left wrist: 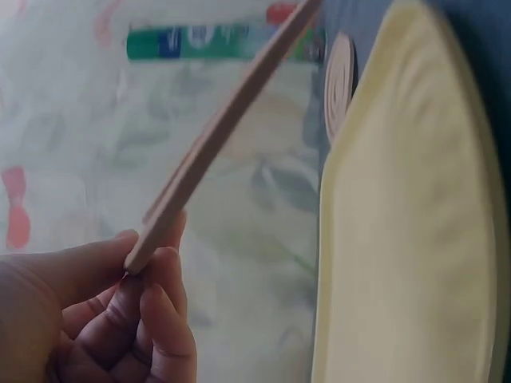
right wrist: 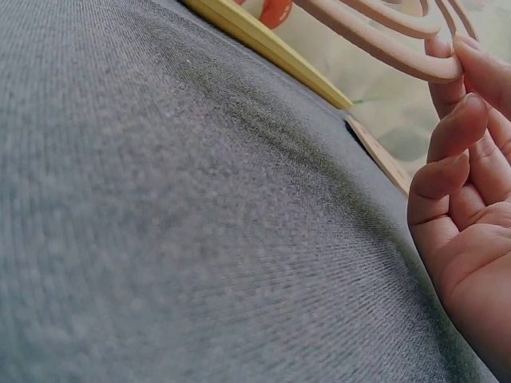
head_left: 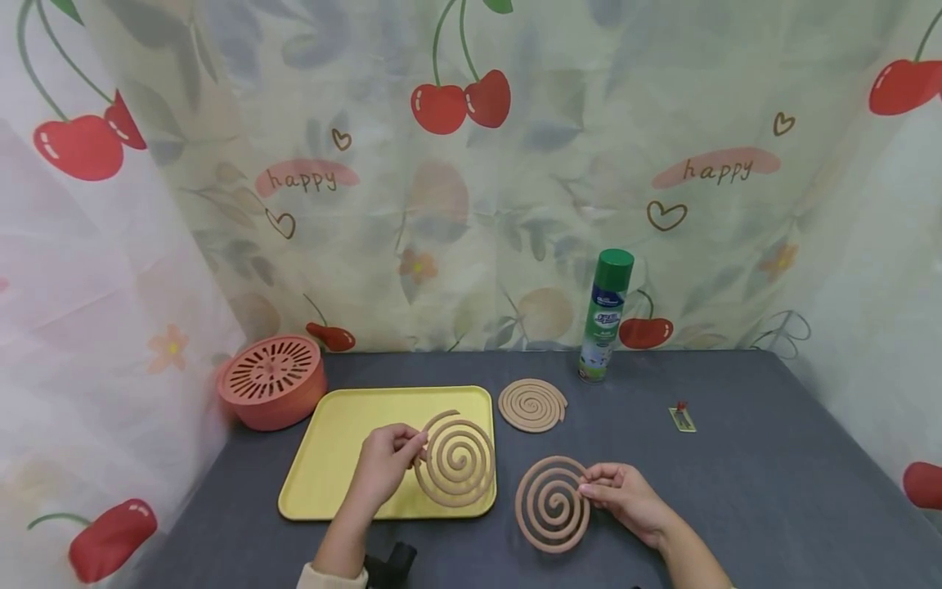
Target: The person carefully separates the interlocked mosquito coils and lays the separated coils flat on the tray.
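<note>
Between thumb and fingers, my left hand (head_left: 388, 460) pinches the left edge of a brown mosquito coil (head_left: 459, 460), which overlaps the right part of the yellow tray (head_left: 334, 458) in the head view. Seen edge-on in the left wrist view, that coil (left wrist: 215, 136) slants up from the fingertips. My right hand (head_left: 625, 496) pinches a second mosquito coil (head_left: 553, 511) by its right edge, raised over the dark tabletop. In the right wrist view part of this coil (right wrist: 383, 44) shows above the cloth. Behind them a thicker, tightly wound coil (head_left: 531, 405) lies flat on the table.
A round coral-red box with a slotted lid (head_left: 271, 380) stands left of the tray. At the back is a green-capped spray can (head_left: 606, 315). A small metal coil stand with a red tip (head_left: 682, 417) lies at right. Printed curtains surround the dark table (head_left: 765, 499).
</note>
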`<state>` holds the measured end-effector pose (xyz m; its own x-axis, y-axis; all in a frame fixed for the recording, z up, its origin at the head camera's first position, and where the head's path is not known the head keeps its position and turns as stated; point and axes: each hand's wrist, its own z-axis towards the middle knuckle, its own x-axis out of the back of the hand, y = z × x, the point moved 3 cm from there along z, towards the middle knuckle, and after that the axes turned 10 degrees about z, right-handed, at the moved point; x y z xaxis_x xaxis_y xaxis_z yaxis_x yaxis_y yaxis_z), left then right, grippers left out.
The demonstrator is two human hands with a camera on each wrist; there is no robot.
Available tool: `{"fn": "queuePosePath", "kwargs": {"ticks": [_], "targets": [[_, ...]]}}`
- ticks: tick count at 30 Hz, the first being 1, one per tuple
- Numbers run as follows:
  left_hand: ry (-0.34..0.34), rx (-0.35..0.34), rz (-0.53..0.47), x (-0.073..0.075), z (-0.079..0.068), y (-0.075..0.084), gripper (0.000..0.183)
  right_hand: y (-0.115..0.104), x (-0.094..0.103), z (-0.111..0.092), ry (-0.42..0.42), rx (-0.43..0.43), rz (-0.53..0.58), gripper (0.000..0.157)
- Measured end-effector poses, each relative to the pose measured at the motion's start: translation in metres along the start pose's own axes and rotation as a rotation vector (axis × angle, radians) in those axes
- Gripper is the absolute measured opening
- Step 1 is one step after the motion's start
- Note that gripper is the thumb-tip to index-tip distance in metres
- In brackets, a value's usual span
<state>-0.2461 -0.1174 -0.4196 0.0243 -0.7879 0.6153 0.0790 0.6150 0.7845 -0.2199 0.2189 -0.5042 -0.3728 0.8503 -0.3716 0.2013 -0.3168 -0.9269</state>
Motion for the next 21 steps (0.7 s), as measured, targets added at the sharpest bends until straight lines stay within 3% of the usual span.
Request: {"fn": "queuePosePath", "kwargs": {"ticks": [11, 21], "targets": [[0.078, 0.109, -0.042, 0.027, 0.022, -0.038, 0.020, 0.003, 0.000, 0.005, -0.005, -0.028, -0.007, 0.017], [0.087, 0.174, -0.022, 0.059, 0.043, -0.067, 0.027, 0.003, -0.003, 0.006, 0.036, -0.043, -0.029, 0.013]]}}
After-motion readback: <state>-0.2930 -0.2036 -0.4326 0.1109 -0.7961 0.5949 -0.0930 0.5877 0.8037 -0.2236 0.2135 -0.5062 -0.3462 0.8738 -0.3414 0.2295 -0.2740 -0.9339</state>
